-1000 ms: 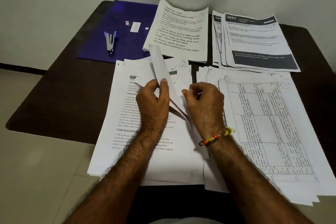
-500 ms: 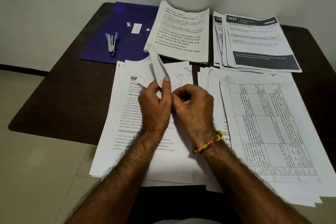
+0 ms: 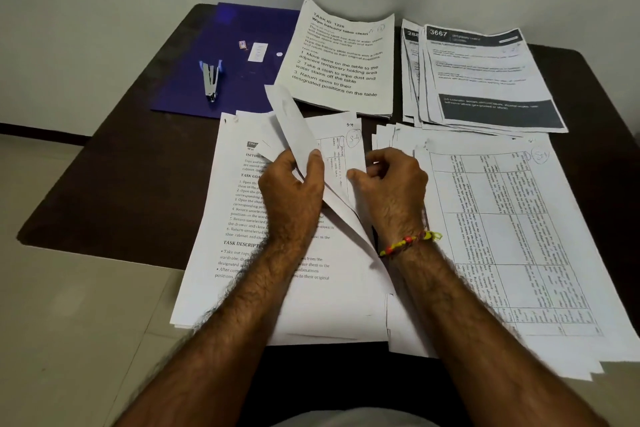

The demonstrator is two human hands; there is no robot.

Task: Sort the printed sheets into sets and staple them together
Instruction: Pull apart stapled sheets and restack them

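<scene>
Far left of the grip, beyond it, a stapler point(image 3: 210, 81) lies on a blue folder point(image 3: 194, 80). The left hand point(image 3: 291, 191) pinches lifted sheets point(image 3: 294, 128) between thumb and fingers, their top corner tilted up above the pile point(image 3: 242, 253) beneath. Just right, the right hand point(image 3: 391, 187) curls on a table sheet point(image 3: 346, 156). Farther right lies another pile point(image 3: 519, 236).

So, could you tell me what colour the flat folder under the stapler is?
Blue flat folder, head view.

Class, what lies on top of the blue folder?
On the blue folder lie a stapler and small bits; a paper stack hides its right edge.
</scene>
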